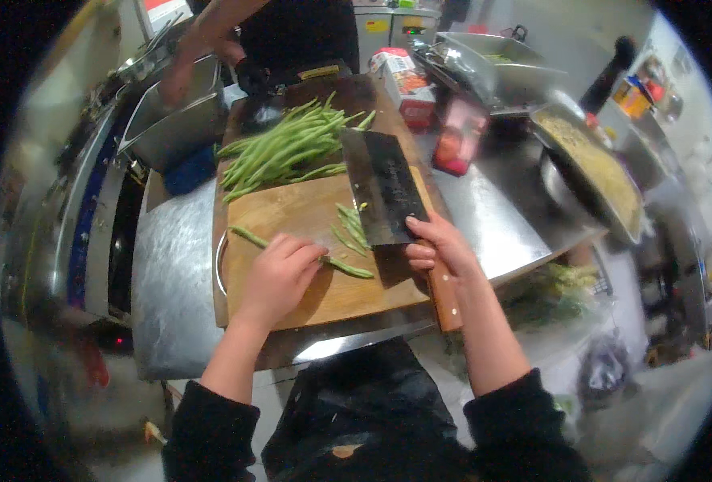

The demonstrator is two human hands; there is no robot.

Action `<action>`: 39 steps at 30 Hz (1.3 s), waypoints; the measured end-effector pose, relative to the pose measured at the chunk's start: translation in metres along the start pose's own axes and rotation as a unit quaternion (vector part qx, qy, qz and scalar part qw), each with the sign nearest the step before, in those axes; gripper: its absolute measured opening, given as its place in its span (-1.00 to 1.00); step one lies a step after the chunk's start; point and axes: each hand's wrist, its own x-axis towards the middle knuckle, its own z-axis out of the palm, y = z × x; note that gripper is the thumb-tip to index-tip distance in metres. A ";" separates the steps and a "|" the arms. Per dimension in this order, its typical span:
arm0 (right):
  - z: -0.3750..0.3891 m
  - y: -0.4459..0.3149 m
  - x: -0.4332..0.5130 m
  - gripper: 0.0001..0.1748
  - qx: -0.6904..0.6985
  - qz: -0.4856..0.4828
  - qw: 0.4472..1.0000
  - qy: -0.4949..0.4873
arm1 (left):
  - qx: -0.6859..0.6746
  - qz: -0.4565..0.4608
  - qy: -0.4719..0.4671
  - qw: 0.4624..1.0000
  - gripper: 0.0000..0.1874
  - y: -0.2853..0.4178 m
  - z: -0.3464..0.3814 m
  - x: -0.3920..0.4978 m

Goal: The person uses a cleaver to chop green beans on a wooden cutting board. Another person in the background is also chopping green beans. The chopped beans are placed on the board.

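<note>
My right hand grips the wooden handle of a Chinese cleaver, its broad dark blade held above the right side of a wooden cutting board. Under my left hand lies a long green bean, pinched by my fingers and stretching out past both sides of the hand. Several cut bean pieces rest beside the blade, partly hidden by it. A large heap of whole green beans spreads behind the board, on a darker, larger board.
A steel table carries the boards. At its right are a red-and-white package, a pinkish package and a tray of yellowish food. Across from me, a person's blurred hand is over a metal container.
</note>
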 end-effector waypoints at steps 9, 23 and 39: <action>0.013 0.000 -0.004 -0.69 -0.036 -0.016 0.998 0.043 | -0.011 0.051 -0.008 0.999 -0.85 -0.005 -0.002 0.001; 0.077 -0.030 -0.032 -0.74 -0.785 -0.152 0.597 -0.068 | -0.022 0.045 0.024 0.998 -0.87 -0.009 0.004 -0.005; 0.095 -0.026 -0.021 -0.76 -0.835 -0.070 0.535 -0.108 | -0.032 0.029 0.017 0.999 -0.91 -0.010 0.005 -0.003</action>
